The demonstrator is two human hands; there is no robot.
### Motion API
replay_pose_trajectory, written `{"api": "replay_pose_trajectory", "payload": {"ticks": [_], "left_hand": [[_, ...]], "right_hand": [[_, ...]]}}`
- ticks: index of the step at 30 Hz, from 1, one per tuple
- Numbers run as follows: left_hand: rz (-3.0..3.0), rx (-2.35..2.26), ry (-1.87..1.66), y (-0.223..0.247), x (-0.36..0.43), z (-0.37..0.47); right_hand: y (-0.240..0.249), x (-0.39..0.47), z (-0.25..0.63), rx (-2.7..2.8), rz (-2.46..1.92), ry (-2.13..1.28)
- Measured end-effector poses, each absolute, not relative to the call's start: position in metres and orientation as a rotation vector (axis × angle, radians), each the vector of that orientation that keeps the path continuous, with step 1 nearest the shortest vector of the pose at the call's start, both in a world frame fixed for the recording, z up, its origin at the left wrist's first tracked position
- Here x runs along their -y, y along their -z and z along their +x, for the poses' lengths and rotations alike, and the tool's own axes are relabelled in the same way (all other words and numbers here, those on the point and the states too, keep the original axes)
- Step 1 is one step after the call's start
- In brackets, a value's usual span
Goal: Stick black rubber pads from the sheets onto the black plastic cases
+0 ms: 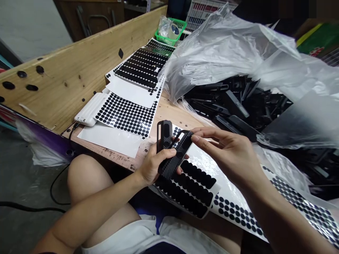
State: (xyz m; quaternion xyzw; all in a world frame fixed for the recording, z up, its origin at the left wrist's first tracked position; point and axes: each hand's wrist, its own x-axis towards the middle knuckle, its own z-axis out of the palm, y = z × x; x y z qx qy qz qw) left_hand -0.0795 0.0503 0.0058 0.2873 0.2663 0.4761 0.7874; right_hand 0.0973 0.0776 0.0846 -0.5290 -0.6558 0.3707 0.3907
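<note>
My left hand (150, 165) is closed around two slotted black plastic parts. The front part (169, 167) has a carbon-fibre pattern and tilts up to the right, crossing the rear part (166, 131), which stands nearly upright. Dark round pads show on both. At the upper end of the front part, the thumb and index finger of my right hand (229, 153) pinch together; whether a small sticker sits between them is hidden. Just below the parts lies a sheet of black round stickers (197, 188), partly covered by my left hand and the front part.
More sticker sheets (124, 113) lie along the wooden board (92, 53) at left, with a white power bank (88, 112) and cable. A green basket (181, 26) stands behind. At right, a clear plastic bag (227, 46) holds many black parts (235, 104).
</note>
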Motion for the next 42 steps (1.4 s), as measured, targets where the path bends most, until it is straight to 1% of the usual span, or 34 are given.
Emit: {"api": "replay_pose_trajectory", "payload": {"ticks": [9,15,21,26,29,31,35,36,38,42], "left_hand": [[0.631,-0.573,-1.055,-0.009,-0.05,-0.078],[0.655,-0.595,-1.065,-0.012,-0.049,-0.078],[0.642,-0.613,-1.06,-0.013,-0.049,-0.078],[0.621,-0.606,-1.032,-0.015,-0.049,-0.079],[0.597,-0.617,-1.057,-0.014,-0.049,-0.08],[0.602,-0.628,-1.059,-0.013,-0.049,-0.08],[0.625,-0.638,-1.038,-0.011,-0.048,-0.081],[0.629,-0.645,-1.034,-0.01,-0.048,-0.081],[0.659,-0.668,-1.031,-0.01,-0.048,-0.081],[0.685,-0.707,-1.069,-0.013,-0.049,-0.082]], "right_hand": [[-0.081,-0.075,0.098,1.683,-1.326,-0.885],[-0.079,-0.07,0.099,1.772,-1.327,-0.696],[-0.079,-0.066,0.097,1.937,-1.348,-0.403],[-0.075,-0.067,0.097,2.089,-1.222,-0.047],[-0.073,-0.069,0.097,2.074,-1.308,0.133],[-0.073,-0.071,0.097,2.053,-1.396,0.052],[-0.075,-0.078,0.097,2.112,-1.434,-0.497],[-0.075,-0.083,0.099,2.119,-1.447,-0.575],[-0.07,-0.098,0.108,2.093,-1.542,-0.548],[-0.05,-0.141,0.152,1.867,-1.88,-0.171]]}}
